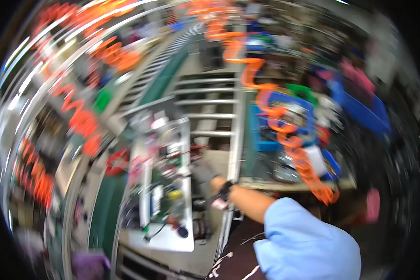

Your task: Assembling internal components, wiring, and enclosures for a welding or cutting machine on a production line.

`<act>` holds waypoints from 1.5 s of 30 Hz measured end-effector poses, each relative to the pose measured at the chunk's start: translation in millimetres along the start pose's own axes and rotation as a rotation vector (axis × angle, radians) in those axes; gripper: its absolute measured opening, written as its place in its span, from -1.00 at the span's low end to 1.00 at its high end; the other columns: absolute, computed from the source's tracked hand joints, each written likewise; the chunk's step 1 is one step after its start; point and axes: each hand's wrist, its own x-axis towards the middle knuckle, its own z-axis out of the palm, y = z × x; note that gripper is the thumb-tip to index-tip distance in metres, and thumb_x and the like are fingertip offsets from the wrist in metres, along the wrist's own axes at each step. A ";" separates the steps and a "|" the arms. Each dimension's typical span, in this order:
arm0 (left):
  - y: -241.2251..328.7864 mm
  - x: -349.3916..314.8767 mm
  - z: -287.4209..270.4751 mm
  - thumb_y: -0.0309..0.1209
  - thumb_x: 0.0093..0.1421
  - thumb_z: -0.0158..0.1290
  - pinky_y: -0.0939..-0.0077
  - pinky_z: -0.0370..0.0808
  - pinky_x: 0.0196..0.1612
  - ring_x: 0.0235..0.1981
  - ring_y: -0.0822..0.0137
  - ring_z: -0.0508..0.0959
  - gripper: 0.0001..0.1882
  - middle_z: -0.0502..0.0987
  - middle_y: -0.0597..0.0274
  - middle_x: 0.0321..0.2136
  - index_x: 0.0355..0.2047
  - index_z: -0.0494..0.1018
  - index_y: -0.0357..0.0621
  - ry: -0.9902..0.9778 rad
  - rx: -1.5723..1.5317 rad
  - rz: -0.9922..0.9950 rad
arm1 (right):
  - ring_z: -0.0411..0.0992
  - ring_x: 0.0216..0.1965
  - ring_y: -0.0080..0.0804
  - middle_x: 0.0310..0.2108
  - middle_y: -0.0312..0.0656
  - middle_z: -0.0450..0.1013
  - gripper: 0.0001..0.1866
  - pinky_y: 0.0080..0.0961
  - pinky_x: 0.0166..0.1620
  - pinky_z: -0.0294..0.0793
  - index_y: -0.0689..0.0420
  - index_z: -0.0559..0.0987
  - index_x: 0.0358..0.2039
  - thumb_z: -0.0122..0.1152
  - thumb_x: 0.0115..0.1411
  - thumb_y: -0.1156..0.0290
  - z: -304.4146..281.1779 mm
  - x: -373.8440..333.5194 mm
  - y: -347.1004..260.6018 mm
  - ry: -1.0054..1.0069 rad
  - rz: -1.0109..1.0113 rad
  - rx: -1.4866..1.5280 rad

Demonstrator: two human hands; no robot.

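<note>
My right hand (203, 172), apparently in a grey glove, reaches to the right edge of a white open casing (184, 233). Motion blur hides its fingers, and I cannot tell whether it holds anything. A dark band (225, 190) circles my right wrist, and a light blue sleeve (308, 242) covers the upper part of the arm. Inside the casing are green boards, wires and small parts, all smeared. A dark round piece (182, 232) lies near its lower corner. My left hand is not in view.
A roller conveyor (212, 102) runs ahead. On the right-hand bench stand a blue bin (266, 140) and other containers. Orange coiled hoses (303, 163) hang across it; more hang at left. A larger blue crate (359, 109) stands farther right. Purple cloth (91, 265) shows at lower left.
</note>
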 end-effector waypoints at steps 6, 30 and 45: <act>-0.7 29.9 109.4 -0.03 0.42 -0.28 0.58 -0.05 -0.74 -0.80 0.55 -0.02 -0.49 0.03 0.51 -0.77 -0.04 0.46 -0.18 -0.222 0.120 -0.177 | 0.29 0.13 0.09 0.04 0.06 0.30 -0.39 -0.07 0.09 0.37 -0.02 0.28 0.17 0.12 0.16 0.03 -62.7 -149.3 1.0 0.278 -0.081 -0.153; 93.0 249.6 148.6 -0.03 0.31 -0.11 0.36 0.32 -0.51 -0.62 0.32 0.42 -0.44 0.49 0.23 -0.65 -0.47 0.59 -0.33 -0.053 0.924 0.334 | 0.50 -0.04 -0.13 -0.06 0.03 0.52 -0.41 -0.28 0.03 0.44 0.16 0.42 0.15 0.13 0.20 0.07 -40.3 -124.3 21.3 -0.299 0.112 0.608; 57.8 313.9 136.0 -0.48 0.24 -0.14 0.09 0.49 -0.23 -0.26 -0.08 0.58 -0.75 0.58 -0.15 -0.28 -0.14 0.49 -0.20 -0.432 1.940 1.005 | 0.39 -0.41 -0.38 -0.46 -0.10 0.44 -0.68 -0.37 -0.25 0.40 0.30 0.41 -0.10 0.08 0.20 0.35 28.4 -57.9 -19.5 0.096 0.083 0.587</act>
